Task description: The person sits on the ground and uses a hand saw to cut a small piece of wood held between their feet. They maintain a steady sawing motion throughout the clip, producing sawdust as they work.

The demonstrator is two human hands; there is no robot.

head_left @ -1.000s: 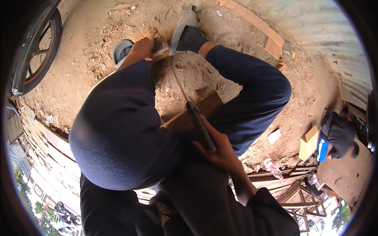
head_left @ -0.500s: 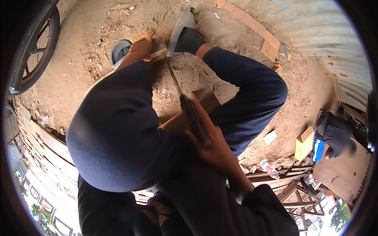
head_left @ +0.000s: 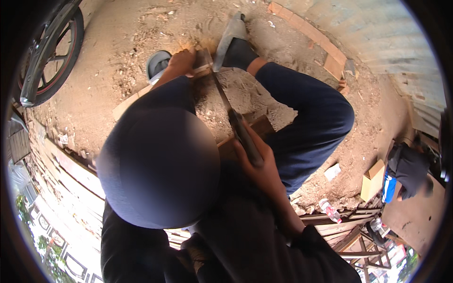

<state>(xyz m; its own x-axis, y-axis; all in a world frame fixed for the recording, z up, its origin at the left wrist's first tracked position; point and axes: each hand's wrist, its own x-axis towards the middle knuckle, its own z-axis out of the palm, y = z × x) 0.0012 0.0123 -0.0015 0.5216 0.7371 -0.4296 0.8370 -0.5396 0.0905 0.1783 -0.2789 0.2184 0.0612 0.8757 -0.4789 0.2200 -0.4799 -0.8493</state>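
Observation:
My left hand [head_left: 181, 62] is closed on the end of a wooden board [head_left: 203, 60], low over the dirt near my feet. A paler length of wood [head_left: 130, 104] shows behind my left leg; whether it is the same board is hidden. The handle of a handsaw [head_left: 222, 93] is in my right hand [head_left: 262, 164], fingers wrapped round it. Its narrow blade slants away from me, the far end meeting the board just right of my left hand. Under the saw, near my right thigh, lies a brown wood block [head_left: 261, 126]. Sandaled feet [head_left: 231, 40] flank the board.
A motorcycle wheel [head_left: 59, 59] stands at far left. Reddish bricks [head_left: 306, 30] line the foot of a corrugated metal wall [head_left: 391, 42]. To the right are a cardboard box [head_left: 373, 181], a plastic bottle [head_left: 330, 211] and another person [head_left: 408, 165] bent by a wooden board.
The whole view has shifted, so things sit farther right in it. My right hand has pushed the saw slightly forward toward the board. My left hand keeps its hold.

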